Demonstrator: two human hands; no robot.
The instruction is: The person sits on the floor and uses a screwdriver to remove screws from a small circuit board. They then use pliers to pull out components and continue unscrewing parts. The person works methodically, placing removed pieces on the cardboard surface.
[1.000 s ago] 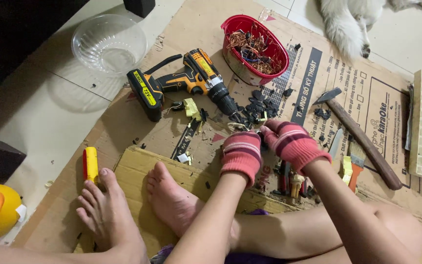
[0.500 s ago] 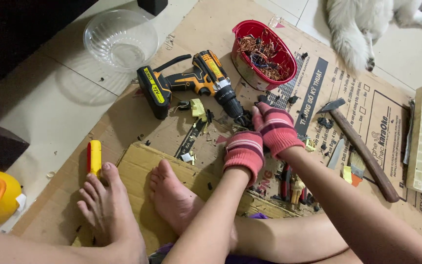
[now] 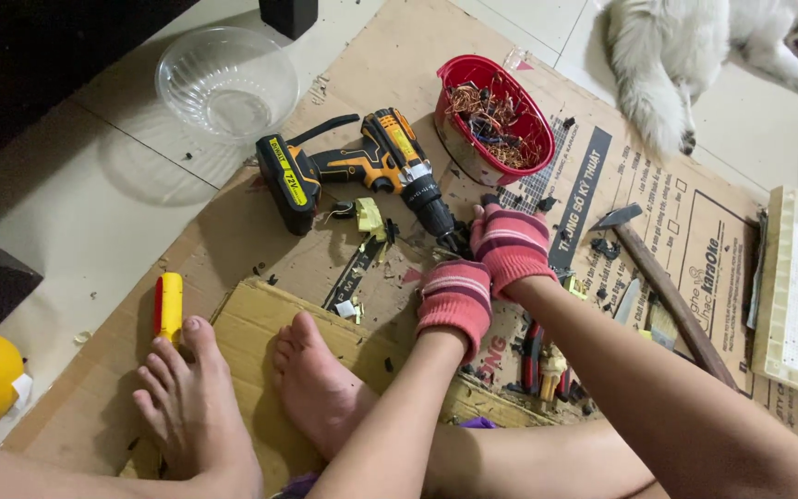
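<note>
Striped-gloved left hand (image 3: 455, 298) and right hand (image 3: 511, 242) at five o'clock of orange drill (image 3: 368, 168), fingers hidden, grip impossible to tell

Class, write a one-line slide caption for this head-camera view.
Left hand and right hand in striped pink knit gloves work beside an orange-and-black cordless drill on brown cardboard.

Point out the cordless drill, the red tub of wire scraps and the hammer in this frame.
cordless drill (image 3: 382, 164): head view, on the orange body above the grip.
red tub (image 3: 459, 83): head view, on its near-left rim.
hammer (image 3: 671, 300): head view, midway along the wooden handle.
</note>
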